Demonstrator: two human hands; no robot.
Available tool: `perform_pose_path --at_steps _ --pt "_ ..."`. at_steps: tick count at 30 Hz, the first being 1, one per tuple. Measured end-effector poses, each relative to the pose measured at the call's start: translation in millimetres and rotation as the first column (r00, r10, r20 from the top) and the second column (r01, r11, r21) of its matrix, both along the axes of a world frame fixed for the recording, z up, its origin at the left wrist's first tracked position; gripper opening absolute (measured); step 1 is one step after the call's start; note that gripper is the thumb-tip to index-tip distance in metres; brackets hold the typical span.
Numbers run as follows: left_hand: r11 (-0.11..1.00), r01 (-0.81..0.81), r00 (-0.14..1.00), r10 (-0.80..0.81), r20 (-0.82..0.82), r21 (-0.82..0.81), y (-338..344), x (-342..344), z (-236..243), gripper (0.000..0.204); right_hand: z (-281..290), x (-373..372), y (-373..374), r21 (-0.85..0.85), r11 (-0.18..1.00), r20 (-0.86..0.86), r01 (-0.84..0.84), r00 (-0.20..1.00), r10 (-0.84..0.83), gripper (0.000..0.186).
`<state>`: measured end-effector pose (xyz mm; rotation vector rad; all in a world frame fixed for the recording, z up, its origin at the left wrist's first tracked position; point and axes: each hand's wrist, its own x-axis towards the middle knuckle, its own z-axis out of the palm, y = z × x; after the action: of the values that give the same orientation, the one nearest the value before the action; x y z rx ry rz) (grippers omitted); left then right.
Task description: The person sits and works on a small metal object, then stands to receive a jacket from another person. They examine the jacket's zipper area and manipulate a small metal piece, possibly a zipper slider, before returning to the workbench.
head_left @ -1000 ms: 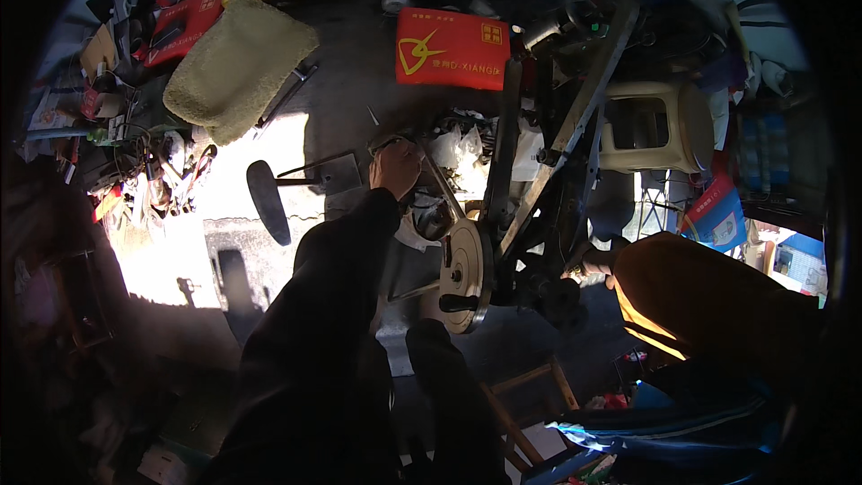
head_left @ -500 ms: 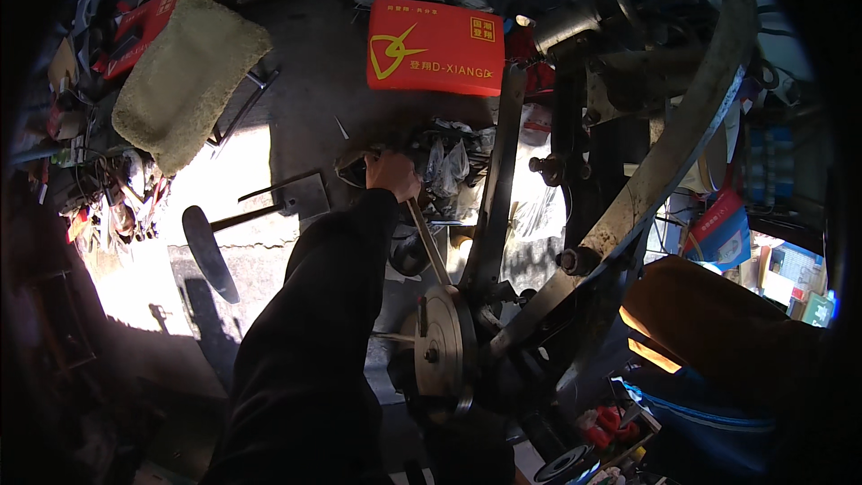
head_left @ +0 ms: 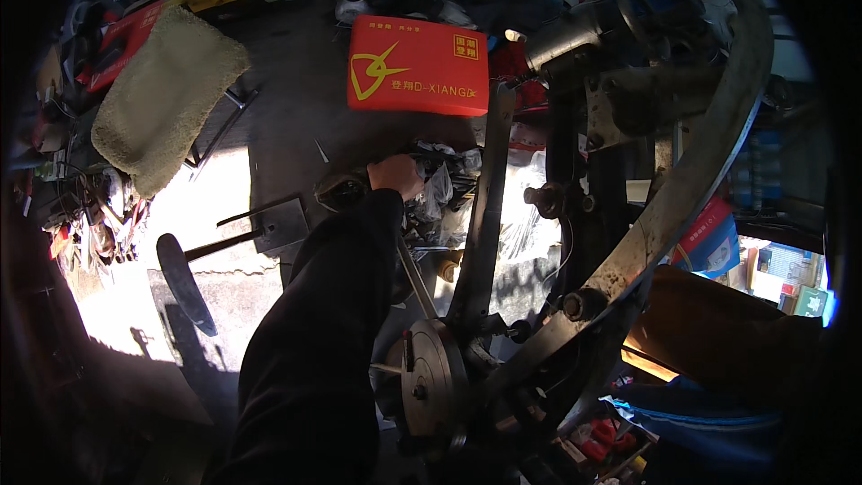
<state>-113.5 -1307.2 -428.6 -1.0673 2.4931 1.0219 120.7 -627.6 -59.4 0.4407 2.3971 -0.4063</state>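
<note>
My left hand [head_left: 396, 176], at the end of a long black sleeve, reaches into a dark heap of small parts and clear plastic bags [head_left: 438, 193]. Its fingers look curled downward, and whatever lies under them is hidden. Just left of it is a dark, rounded pouch-like thing [head_left: 339, 190]. Below the hand, a thin metal rod [head_left: 417, 283] slopes down to a round metal handwheel [head_left: 431, 382] on a heavy iron machine. My right hand does not show.
A red box [head_left: 417, 67] sits beyond the heap. A curved iron arm [head_left: 682, 207] sweeps up on the right beside upright bars. Far left are a fleecy beige pad [head_left: 171, 99] and a dark paddle-shaped piece [head_left: 184, 283]. A brown padded form [head_left: 718, 319] lies at right.
The whole view has shifted, so the box, pad and machine appear lower and further left. Against them, my left hand has moved slightly right and further into the heap.
</note>
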Motion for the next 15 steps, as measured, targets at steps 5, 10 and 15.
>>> perform_pose_path --at_steps 5,10,15 --pt "0.900 -0.229 0.897 0.343 -0.278 0.372 -0.2 24.6 -18.4 0.021 1.9 7.3 1.9 -0.016 1.000 0.032 0.006 0.999 -0.005 0.032" --pt "0.782 -0.277 0.797 0.511 -0.320 0.559 -3.0 44.3 -6.6 0.019 3.2 20.2 9.1 -0.026 1.000 0.069 0.000 0.998 0.002 0.028" --pt "0.729 -0.390 0.655 0.649 -0.387 0.562 2.3 58.2 44.9 0.019 19.2 36.7 8.4 -0.168 0.985 0.072 -0.023 0.997 0.036 0.024"
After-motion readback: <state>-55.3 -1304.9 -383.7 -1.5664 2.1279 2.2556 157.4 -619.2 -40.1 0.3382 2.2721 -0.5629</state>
